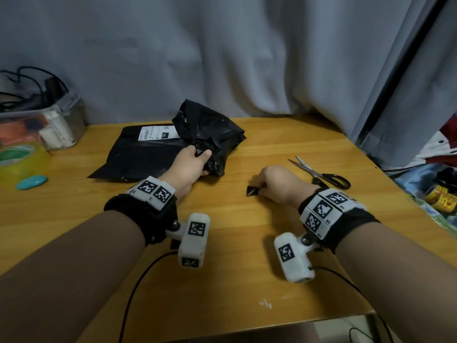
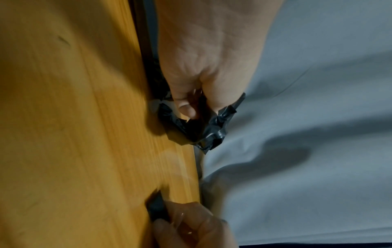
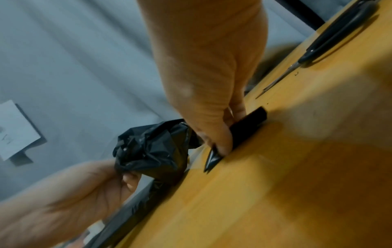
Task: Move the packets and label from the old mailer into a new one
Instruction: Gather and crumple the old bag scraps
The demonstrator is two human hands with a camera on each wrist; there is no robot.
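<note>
A flat black mailer [image 1: 138, 154] with a white shipping label [image 1: 158, 132] lies on the wooden table [image 1: 247, 243] at the back left. On its right end sits a crumpled black mailer [image 1: 210, 127]. My left hand [image 1: 190, 164] grips the crumpled plastic [image 2: 203, 132] [image 3: 152, 151] at its near end. My right hand [image 1: 279, 181] rests on the table to the right and pinches a small black plastic strip [image 1: 252, 190] [image 3: 246, 127] against the wood. No packets show.
Black-handled scissors [image 1: 321, 174] lie just beyond my right hand. At the left stand a clear box of cables [image 1: 37, 120], a yellow tape roll [image 1: 22, 159] and a small teal object [image 1: 32, 181]. A grey curtain [image 1: 222, 58] hangs behind the table.
</note>
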